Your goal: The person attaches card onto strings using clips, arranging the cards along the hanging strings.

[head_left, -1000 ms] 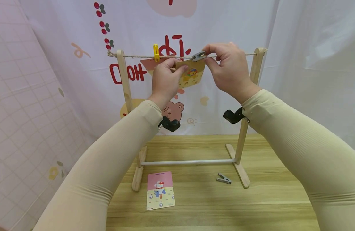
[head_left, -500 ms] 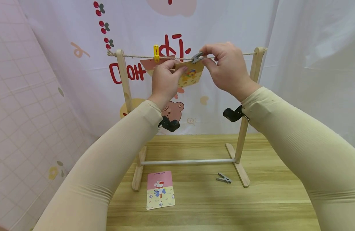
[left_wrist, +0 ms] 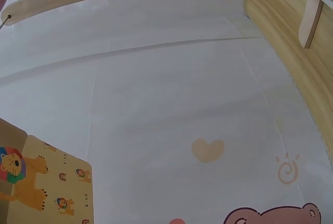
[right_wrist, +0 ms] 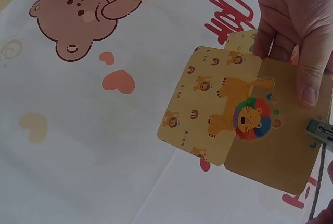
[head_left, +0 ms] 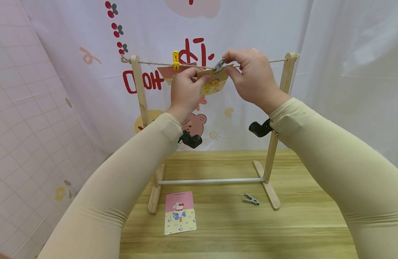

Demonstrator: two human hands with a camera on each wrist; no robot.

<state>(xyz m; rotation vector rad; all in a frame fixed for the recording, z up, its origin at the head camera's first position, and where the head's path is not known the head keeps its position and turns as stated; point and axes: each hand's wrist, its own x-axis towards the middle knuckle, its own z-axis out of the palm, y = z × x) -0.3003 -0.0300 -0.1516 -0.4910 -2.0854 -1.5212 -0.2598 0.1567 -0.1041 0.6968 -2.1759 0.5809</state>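
Both hands are raised at the twine (head_left: 145, 63) in the head view. My left hand (head_left: 186, 90) pinches the left upper corner of a tan and yellow lion card (head_left: 215, 87), thumb on its printed face. My right hand (head_left: 257, 77) pinches the handles of a grey clothespin (head_left: 220, 66) between thumb and index finger. In the right wrist view the nose of the clothespin (right_wrist: 320, 131) overlaps the top edge of the lion card (right_wrist: 250, 120), right where the twine runs. Only the card's lower part (left_wrist: 49, 182) shows in the left wrist view.
A yellow clothespin (head_left: 175, 60) holds a pink-topped card (head_left: 166, 72) on the twine, partly behind my left hand. Wooden posts (head_left: 284, 81) carry the twine. On the table (head_left: 231, 230) lie a pink and yellow rabbit card (head_left: 180, 213) and another grey clothespin (head_left: 251, 199).
My right hand has shifted slightly left, and the grey clothespin has tipped steeper over the card's top edge. My left hand keeps its pinch on the lion card almost in place.
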